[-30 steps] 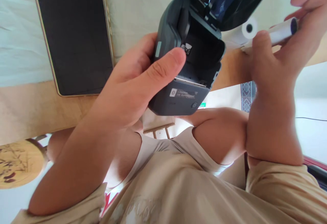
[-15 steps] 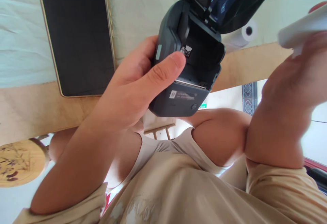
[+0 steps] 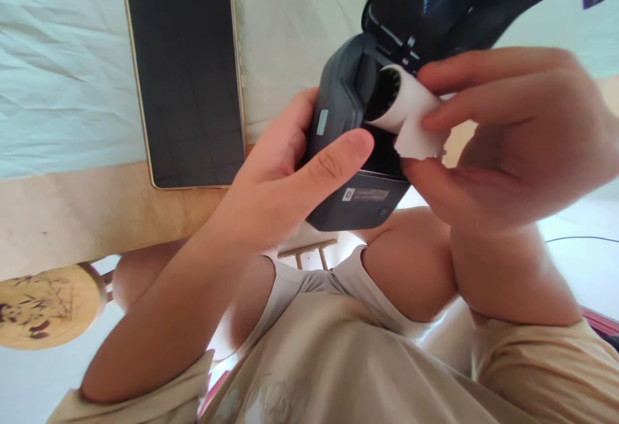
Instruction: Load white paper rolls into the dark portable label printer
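My left hand (image 3: pixel 285 173) grips a dark grey portable label printer (image 3: pixel 333 173) from its left side, thumb laid over the front edge. The printer's black lid (image 3: pixel 449 11) is swung up and back, so its paper bay shows. A small white paper roll (image 3: pixel 411 105) is pinched in the fingers of my right hand (image 3: pixel 507 134). The roll is tilted at the mouth of the bay, partly inside it, with a torn paper end hanging down. Whether it touches the bay floor is hidden.
A tablet (image 3: pixel 188 82) with a dark screen lies left on the table, over a pale cloth (image 3: pixel 62 76) and the wooden edge (image 3: pixel 97 211). A round wooden stool (image 3: pixel 53 305) stands at lower left. My legs are under the table edge.
My right hand has come in from the right, bringing the paper roll to the printer's open bay. The printer and left hand sit slightly further right in view; the tablet shows whole.
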Tool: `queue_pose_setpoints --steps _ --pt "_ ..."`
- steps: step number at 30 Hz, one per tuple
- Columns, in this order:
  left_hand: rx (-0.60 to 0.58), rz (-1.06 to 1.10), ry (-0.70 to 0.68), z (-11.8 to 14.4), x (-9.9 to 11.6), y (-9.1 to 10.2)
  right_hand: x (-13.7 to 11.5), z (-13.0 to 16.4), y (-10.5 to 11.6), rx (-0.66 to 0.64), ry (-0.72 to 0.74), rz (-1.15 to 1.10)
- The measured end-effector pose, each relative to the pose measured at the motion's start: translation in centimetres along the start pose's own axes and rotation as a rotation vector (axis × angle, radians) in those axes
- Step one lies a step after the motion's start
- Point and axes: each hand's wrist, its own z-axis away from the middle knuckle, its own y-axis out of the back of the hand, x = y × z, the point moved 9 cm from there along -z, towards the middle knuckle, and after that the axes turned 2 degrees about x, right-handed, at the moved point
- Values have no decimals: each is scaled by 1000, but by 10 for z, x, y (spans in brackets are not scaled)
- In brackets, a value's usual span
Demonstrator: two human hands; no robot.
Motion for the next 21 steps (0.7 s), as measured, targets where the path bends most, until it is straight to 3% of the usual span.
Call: queue_pose_setpoints --steps 2,7,13,17,21 --pt "-16 -12 -11 0 0 0 -6 1 -1 15 133 91" --pt "48 -47 30 1 -1 4 -11 8 6 58 264 61" --pt "-2 -50 21 1 -4 5 -30 15 3 28 272 117" --pt "50 -131 -122 1 7 5 -45 21 -11 -14 341 110" --pt "64 -217 -154 1 9 4 -38 19 -7 -58 331 30"
